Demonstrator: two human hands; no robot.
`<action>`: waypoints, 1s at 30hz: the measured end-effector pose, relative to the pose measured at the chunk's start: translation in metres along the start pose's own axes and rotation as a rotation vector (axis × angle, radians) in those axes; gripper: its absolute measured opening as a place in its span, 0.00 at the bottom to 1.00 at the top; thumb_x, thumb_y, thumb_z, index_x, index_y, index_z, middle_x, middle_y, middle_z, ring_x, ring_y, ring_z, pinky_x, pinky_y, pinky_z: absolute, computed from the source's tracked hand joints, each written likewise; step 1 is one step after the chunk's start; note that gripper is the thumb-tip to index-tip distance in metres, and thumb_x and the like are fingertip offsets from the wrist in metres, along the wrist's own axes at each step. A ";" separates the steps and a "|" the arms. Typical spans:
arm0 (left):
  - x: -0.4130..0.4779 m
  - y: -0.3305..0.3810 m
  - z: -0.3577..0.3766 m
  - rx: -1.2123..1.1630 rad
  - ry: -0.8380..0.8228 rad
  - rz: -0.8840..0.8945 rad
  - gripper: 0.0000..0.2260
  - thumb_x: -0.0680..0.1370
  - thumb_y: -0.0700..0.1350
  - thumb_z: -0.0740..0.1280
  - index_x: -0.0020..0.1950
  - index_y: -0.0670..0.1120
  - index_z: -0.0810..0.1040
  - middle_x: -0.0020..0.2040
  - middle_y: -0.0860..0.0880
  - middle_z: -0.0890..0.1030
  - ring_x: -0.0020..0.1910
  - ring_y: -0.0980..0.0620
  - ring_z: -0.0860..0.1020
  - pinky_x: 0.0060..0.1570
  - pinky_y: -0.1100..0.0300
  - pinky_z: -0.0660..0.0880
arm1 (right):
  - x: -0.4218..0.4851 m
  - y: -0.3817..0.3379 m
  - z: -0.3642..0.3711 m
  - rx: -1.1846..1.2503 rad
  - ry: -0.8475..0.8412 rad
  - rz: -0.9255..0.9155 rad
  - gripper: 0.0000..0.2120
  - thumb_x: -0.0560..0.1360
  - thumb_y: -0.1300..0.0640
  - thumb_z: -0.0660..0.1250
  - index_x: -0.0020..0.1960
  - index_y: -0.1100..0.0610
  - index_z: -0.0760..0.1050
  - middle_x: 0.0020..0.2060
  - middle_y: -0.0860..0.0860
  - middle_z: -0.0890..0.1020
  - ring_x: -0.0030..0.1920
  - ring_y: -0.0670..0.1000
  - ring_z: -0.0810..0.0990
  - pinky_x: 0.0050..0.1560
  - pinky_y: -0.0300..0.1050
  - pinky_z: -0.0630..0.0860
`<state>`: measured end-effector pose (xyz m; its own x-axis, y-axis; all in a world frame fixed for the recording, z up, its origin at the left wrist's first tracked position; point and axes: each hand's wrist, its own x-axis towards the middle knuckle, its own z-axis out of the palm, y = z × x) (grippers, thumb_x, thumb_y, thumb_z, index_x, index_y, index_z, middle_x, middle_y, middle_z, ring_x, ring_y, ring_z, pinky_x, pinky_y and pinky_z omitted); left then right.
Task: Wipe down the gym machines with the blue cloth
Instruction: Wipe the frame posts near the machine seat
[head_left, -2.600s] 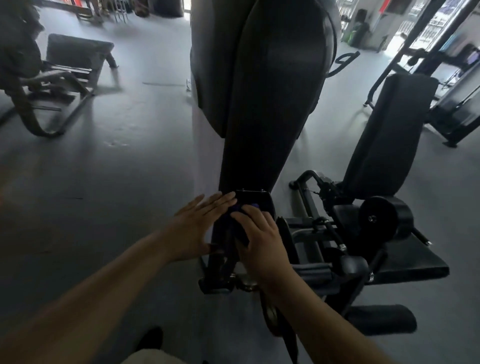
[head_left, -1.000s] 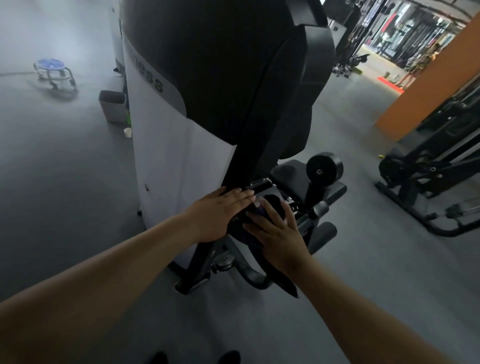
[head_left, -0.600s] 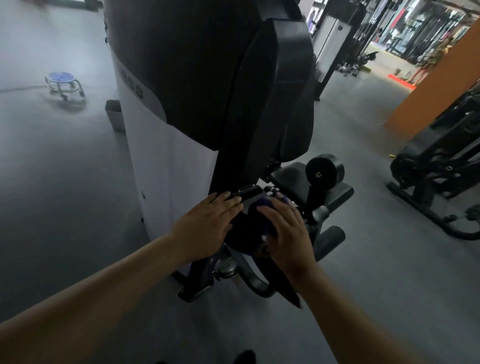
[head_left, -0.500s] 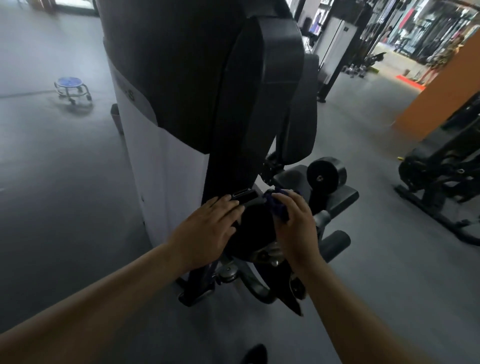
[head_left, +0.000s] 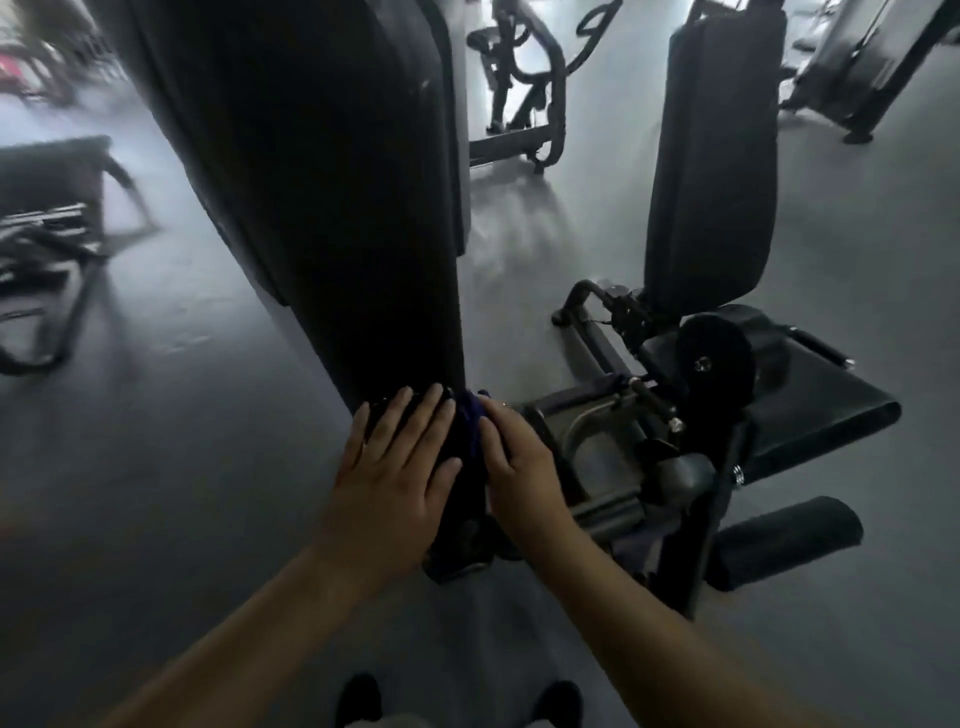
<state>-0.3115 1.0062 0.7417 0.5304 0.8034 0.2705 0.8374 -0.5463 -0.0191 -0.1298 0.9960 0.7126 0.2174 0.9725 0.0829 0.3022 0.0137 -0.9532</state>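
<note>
A tall dark gym machine column (head_left: 332, 208) fills the upper middle of the head view. My left hand (head_left: 395, 478) lies flat, fingers straight, on the dark housing at its foot. Just to the right, my right hand (head_left: 524, 467) holds the blue cloth (head_left: 471, 418) against the housing's right edge. Only a small bunch of cloth shows between thumb and forefinger; the rest is hidden under the hand.
The machine's upright back pad (head_left: 711, 171), seat (head_left: 810, 410), round black disc (head_left: 714, 358) and roller pad (head_left: 784, 540) stand to the right. A low bench frame (head_left: 47, 208) sits at the left, another machine (head_left: 519, 78) behind. My shoes (head_left: 358, 699) show at the bottom on grey floor.
My view has swung round the machine, so the back pad and seat now lie to the right. Both hands stay on the lower housing, the right one still on the cloth.
</note>
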 end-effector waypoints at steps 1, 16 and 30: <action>0.002 0.007 -0.002 0.026 -0.016 -0.043 0.29 0.90 0.59 0.54 0.89 0.49 0.59 0.89 0.50 0.57 0.89 0.47 0.53 0.85 0.36 0.56 | 0.003 0.003 0.000 0.073 -0.026 0.099 0.15 0.88 0.55 0.64 0.72 0.50 0.80 0.65 0.42 0.83 0.67 0.41 0.80 0.74 0.49 0.76; 0.010 0.038 -0.002 0.156 -0.026 -0.202 0.30 0.90 0.60 0.50 0.90 0.49 0.53 0.90 0.51 0.53 0.89 0.48 0.50 0.85 0.36 0.53 | 0.005 0.009 0.011 0.394 -0.108 0.203 0.19 0.87 0.47 0.61 0.76 0.44 0.77 0.71 0.44 0.80 0.72 0.44 0.78 0.76 0.52 0.74; 0.009 0.036 0.001 0.163 -0.036 -0.196 0.31 0.90 0.61 0.49 0.90 0.50 0.52 0.90 0.52 0.51 0.89 0.49 0.48 0.85 0.37 0.53 | -0.010 0.041 0.005 0.151 -0.172 0.178 0.18 0.88 0.45 0.61 0.77 0.42 0.75 0.69 0.39 0.79 0.70 0.40 0.77 0.74 0.50 0.76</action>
<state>-0.2761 0.9942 0.7422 0.3578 0.8998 0.2498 0.9333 -0.3363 -0.1258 -0.1243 0.9885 0.6710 0.0900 0.9876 -0.1283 0.1287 -0.1393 -0.9819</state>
